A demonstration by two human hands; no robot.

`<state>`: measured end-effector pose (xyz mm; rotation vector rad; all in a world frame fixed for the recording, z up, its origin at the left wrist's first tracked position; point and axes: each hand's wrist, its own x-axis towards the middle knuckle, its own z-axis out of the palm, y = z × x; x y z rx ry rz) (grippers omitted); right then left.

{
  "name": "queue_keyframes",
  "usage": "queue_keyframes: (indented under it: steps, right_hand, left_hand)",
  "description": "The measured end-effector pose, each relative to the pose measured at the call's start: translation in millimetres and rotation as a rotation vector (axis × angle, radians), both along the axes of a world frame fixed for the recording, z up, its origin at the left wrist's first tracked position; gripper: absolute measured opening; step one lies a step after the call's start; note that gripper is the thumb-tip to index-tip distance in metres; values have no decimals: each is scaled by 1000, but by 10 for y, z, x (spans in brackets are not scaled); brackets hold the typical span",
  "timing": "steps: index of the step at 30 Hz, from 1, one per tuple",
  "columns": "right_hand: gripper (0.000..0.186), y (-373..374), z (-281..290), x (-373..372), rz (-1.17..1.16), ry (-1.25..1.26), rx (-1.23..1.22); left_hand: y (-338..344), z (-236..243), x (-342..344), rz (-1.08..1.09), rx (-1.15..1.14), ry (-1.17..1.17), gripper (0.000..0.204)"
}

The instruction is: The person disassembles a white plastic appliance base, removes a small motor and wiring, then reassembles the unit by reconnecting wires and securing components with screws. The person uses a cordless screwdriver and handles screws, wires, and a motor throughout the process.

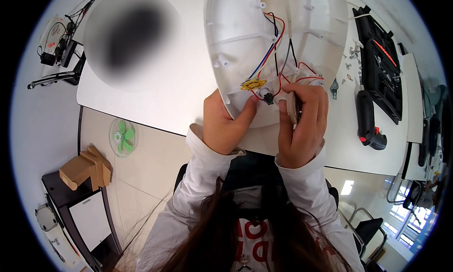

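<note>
I have a white plastic housing (222,40) in front of me, open side up, with red, blue, black and grey wires inside. A yellow disc part (254,84) and a small black part (268,98) sit near its near end. My left hand (225,121) is closed round the housing's near left edge, thumb inside beside the disc. My right hand (304,121) is closed on a small pale plastic piece (290,106) at the housing's near right end, under the red wires. Its fingers hide part of that piece.
On the white table (188,106) lie a black tool case (380,64), a cordless screwdriver (367,116) and scattered screws (349,64) at right. A blurred round area covers the upper left. A green fan (123,137) and cardboard boxes (85,168) are at lower left.
</note>
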<state>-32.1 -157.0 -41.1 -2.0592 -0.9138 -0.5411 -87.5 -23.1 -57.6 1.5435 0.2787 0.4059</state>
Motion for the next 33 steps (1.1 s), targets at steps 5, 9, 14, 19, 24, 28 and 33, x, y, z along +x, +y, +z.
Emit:
queue_keyframes:
  steps: [5,9,14,19,24,28,33]
  right_hand:
    - [43,-6,134,-83,46,86,-94]
    - [44,36,52,-82,-38,38,-117]
    - [51,-50,13,-85,-37,90,-13]
    - [50,-84,2,-81,-73,44,4]
    - [46,-38,-6,-101,-30,142,75]
    - [47,-3,-50,-66,-9,55,76]
    - [48,-1,-59,-57,-24,14,30]
  left_hand:
    - [-11,-26,20,5,-36,-58,24]
    - [1,-30,15,1,5,-42,24]
    - [0,-16,12,4,32,-38,24]
    - [14,-18,9,-6,25,-10,25]
    - [0,-44,22,16,-13,-57,21]
    - [6,-42,21,0,-5,-71,23]
    - [8,-41,18,3,11,-53,24]
